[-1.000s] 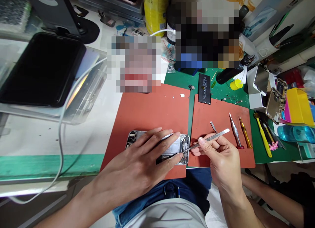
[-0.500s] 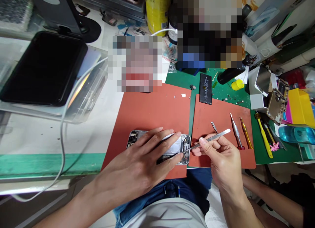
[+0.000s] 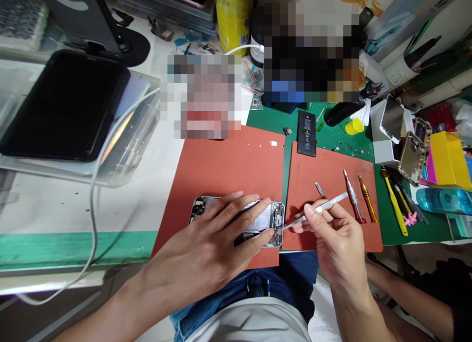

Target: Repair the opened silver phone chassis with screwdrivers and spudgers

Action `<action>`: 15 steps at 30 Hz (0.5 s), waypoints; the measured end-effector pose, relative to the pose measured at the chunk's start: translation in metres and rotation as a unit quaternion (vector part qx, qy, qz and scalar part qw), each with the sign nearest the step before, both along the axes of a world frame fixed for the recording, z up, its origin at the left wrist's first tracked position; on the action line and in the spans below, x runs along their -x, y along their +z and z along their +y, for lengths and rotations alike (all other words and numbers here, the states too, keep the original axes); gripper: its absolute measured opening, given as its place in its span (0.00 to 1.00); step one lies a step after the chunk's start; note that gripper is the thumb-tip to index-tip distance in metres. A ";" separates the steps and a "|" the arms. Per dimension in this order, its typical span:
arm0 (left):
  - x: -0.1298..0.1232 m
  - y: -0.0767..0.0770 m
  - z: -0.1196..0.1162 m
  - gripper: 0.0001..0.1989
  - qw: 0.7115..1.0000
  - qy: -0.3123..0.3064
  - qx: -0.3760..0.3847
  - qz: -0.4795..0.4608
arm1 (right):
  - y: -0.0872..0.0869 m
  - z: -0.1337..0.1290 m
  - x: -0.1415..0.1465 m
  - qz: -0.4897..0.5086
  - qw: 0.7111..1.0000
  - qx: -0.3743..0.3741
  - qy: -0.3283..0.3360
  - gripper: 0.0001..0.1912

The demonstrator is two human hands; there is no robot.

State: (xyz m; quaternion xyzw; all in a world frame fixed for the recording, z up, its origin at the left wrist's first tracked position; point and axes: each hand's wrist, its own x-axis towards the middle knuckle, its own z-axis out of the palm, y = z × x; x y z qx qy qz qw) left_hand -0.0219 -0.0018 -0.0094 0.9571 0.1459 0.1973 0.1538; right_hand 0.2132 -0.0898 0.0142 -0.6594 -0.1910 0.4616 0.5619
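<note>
An opened phone (image 3: 261,223), its inner parts bare, lies on the left reddish-brown mat (image 3: 228,165). My left hand (image 3: 217,233) spans it from above and holds it down, fingertips along the far edge and thumb near the right end. Much of the phone's middle is hidden under this hand. In my right hand (image 3: 328,229) are metal tweezers (image 3: 328,204), pinched between thumb and fingers. Their narrow tip sits at the phone's right end; whether it touches cannot be told.
A loose phone battery (image 3: 307,133) lies behind the right mat (image 3: 313,170). A silver screwdriver (image 3: 353,197), a gold screwdriver (image 3: 368,199) and a yellow-handled tool (image 3: 394,204) lie on the right. A dark-screened phone (image 3: 66,103) and a white cable (image 3: 94,194) are at left.
My right hand has shifted slightly right with the tweezers, drawing their tip from inside the phone towards its right edge. My left hand and the phone stay nearly where they were.
</note>
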 end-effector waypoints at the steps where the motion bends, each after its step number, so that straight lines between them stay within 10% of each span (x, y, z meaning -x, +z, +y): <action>1: 0.000 0.000 0.000 0.17 1.000 0.001 0.000 0.000 | 0.004 -0.001 -0.001 0.010 1.000 -0.007 0.003 0.14; 9: -0.002 -0.001 0.000 0.18 1.000 -0.002 -0.004 -0.002 | 0.015 -0.001 0.003 -0.103 0.970 0.092 0.202 0.13; 15: 0.001 0.001 0.000 0.19 1.000 -0.001 -0.008 0.003 | 0.006 0.002 0.009 -0.147 0.958 0.129 0.212 0.14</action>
